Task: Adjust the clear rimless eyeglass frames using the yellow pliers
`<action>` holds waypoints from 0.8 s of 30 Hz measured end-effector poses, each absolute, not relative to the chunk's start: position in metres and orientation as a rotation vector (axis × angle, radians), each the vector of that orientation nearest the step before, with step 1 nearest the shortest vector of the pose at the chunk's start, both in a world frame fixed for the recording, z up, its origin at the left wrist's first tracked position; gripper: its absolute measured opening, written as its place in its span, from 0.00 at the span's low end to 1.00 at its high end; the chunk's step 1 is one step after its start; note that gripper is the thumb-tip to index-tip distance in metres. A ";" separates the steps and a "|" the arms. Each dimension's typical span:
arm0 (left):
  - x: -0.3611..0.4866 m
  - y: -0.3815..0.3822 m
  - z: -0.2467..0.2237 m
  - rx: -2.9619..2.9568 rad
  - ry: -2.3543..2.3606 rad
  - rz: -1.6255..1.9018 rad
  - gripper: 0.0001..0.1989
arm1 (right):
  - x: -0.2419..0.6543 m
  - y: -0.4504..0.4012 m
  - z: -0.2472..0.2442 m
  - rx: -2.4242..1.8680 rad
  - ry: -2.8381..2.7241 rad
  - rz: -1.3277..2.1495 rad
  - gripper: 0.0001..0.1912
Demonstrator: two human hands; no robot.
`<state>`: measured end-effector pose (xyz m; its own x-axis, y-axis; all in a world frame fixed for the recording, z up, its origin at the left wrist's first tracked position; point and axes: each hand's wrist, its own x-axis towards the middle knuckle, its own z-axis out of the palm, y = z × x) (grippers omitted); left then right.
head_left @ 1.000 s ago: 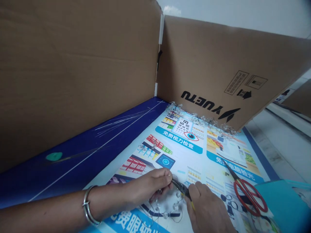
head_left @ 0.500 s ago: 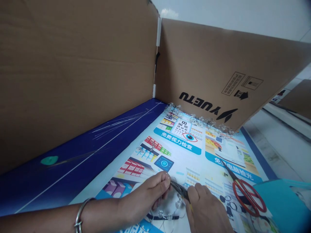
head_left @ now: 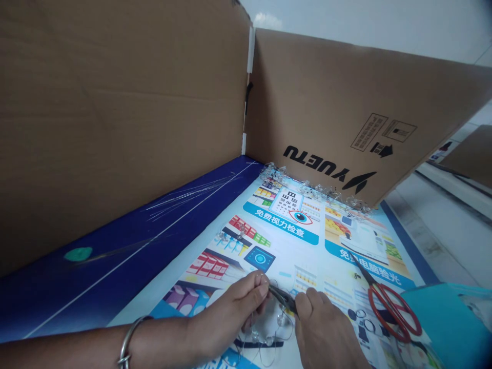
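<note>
Pliers (head_left: 283, 299) are gripping a thin beaded wire (head_left: 269, 335) left of the red-handled scissors (head_left: 389, 312), with the right hand (head_left: 326, 328) closing on the pliers and the left hand (head_left: 234, 307) pinching the wire right beside them, the hands nearly touching. A slipping grip could be kinking the wire or flicking beads loose, especially if the left pinch is slackening. Compared with a second ago, the bangle (head_left: 128, 338) is sitting lower in view, while the hands are barely shifting.
</note>
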<state>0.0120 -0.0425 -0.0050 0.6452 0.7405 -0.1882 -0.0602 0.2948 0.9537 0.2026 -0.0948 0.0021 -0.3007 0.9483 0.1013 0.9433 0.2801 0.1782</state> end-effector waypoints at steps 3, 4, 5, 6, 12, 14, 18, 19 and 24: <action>0.012 -0.042 -0.003 1.153 0.711 0.590 0.18 | 0.203 -0.095 0.002 1.839 2.512 0.326 0.11; 0.013 -0.042 -0.003 1.148 0.710 0.589 0.18 | 0.204 -0.095 0.002 1.836 2.518 0.323 0.11; 0.013 -0.041 -0.002 1.144 0.708 0.591 0.18 | 0.204 -0.095 0.001 1.836 2.520 0.325 0.11; 0.013 -0.041 -0.002 1.139 0.704 0.592 0.18 | 0.204 -0.094 0.001 1.833 2.518 0.330 0.11; 0.013 -0.041 -0.002 1.134 0.706 0.599 0.16 | 0.203 -0.094 0.001 1.824 2.484 0.346 0.12; 0.013 -0.041 -0.003 1.128 0.701 0.592 0.16 | 0.203 -0.094 0.001 1.815 2.481 0.340 0.13; 0.013 -0.042 -0.003 1.131 0.697 0.595 0.16 | 0.204 -0.094 0.002 1.814 2.456 0.317 0.14; 0.013 -0.041 -0.003 1.129 0.694 0.596 0.16 | 0.205 -0.095 0.002 1.822 2.443 0.300 0.14; 0.014 -0.040 -0.002 1.140 0.648 0.595 0.16 | 0.205 -0.093 0.006 1.896 2.379 0.105 0.13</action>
<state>0.0137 -0.0401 -0.0016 0.6757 0.7193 -0.1614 -0.0998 0.3061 0.9467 0.2053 -0.0934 0.0063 -0.2209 0.9747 -0.0330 0.9680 0.2232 0.1146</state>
